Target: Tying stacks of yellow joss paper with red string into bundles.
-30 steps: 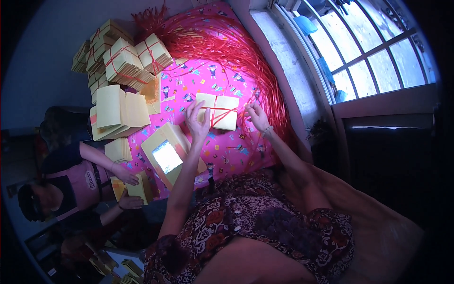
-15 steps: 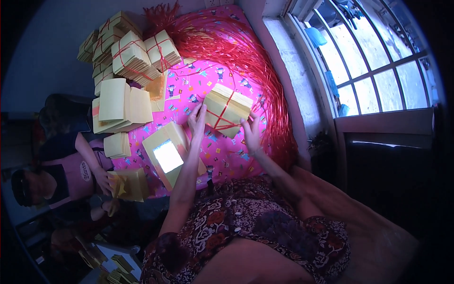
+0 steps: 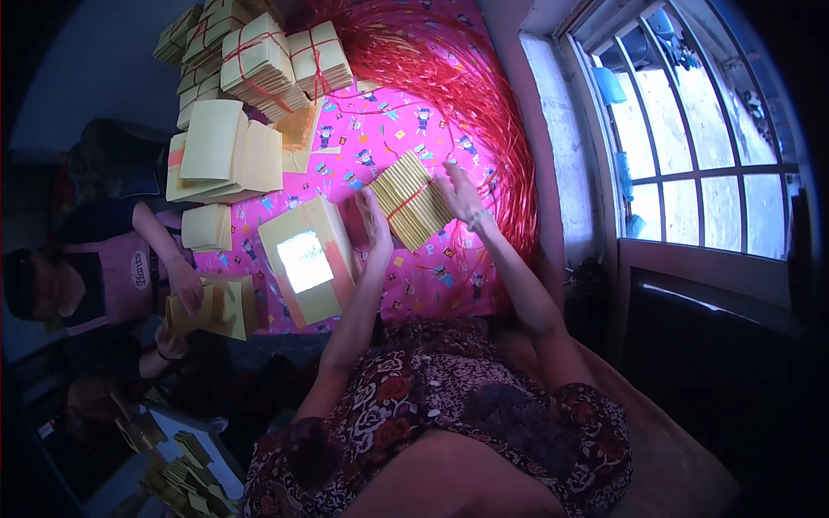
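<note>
A bundle of folded yellow paper packets (image 3: 413, 220) stands on edge on the pink cloth (image 3: 440, 298), its row of ridges facing up and a red plastic strip tied across it. Flat against its left side lies my left hand (image 3: 376, 223), the fingers stretched out. At the right side my right hand (image 3: 462, 197) has its fingers spread, the fingertips by the bundle's upper right edge; whether they press on it I cannot tell. To the left of my left forearm is a yellow stack (image 3: 338, 259) with a bright white patch on top.
Long red plastic strips (image 3: 509, 173) sweep along the back and right. Tied bundles (image 3: 255, 65) pile up at the far left, with untied stacks (image 3: 216, 142) in front. At left, a co-worker's hands (image 3: 184, 289) handle yellow paper. A barred window (image 3: 691, 129) stands right.
The bundle has been turned from its flat, cross-tied face onto its edge. My right hand has moved up its right side and opened. The co-worker's hands have lifted some yellow paper.
</note>
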`<state>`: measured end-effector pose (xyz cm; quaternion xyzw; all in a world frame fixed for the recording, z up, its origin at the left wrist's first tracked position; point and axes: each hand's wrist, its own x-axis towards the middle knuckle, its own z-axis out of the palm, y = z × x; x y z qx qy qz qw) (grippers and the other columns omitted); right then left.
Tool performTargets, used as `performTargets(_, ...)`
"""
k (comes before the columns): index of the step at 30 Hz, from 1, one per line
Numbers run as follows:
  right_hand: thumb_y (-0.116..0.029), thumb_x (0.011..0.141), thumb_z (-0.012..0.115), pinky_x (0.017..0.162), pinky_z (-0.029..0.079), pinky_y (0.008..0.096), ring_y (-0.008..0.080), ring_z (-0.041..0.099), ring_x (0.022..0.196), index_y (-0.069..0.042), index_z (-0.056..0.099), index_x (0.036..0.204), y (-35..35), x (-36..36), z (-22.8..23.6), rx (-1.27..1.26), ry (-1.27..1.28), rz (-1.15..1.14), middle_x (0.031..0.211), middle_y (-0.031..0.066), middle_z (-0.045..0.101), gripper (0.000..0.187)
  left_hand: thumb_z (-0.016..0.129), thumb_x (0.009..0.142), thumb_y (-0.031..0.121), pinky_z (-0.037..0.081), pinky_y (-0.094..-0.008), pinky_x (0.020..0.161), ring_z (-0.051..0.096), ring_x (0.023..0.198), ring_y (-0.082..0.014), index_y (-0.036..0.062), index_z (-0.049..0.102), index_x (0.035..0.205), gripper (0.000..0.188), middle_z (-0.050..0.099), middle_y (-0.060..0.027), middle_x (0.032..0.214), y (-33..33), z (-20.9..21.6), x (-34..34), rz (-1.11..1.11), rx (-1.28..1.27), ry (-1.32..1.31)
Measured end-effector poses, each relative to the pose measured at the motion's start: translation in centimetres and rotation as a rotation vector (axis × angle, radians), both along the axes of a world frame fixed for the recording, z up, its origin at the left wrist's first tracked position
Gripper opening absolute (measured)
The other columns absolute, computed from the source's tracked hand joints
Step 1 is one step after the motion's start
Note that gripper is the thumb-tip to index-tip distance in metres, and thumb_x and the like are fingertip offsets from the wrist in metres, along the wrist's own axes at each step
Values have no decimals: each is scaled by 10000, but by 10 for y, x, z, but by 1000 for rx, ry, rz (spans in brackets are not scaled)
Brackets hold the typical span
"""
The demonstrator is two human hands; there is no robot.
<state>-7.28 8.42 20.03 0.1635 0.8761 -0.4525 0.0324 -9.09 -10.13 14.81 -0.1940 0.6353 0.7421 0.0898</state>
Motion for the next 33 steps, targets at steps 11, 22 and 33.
performTargets(11,-447,924,501,955,424,400,350,545,1137,-51,411,1330,-18,-29,-8,-95,-41,190,1218,238,550,574,308,914,654,299,-393,1054,366,1298,-327,25,289,1411,801,357,-218,1411,5,-2,-15,-64,-104,-143)
performTargets(22,-371,939,528,929,436,373,279,576,1097,-68,393,1327,-20,-17,-4,-284,1,167,1176,177,591,511,334,894,680,109,-366,1148,110,1416,-223,61,32,1488,909,116,-124,1543,-7,19,-14,-182,175,-152)
performTargets(33,-365,959,474,936,423,350,257,521,1114,9,372,1345,17,9,-30,-272,6,-75,1235,187,521,547,646,840,442,310,-420,1063,354,1318,-330,-14,389,1350,731,387,-229,1398,-7,14,-32,-122,-429,142)
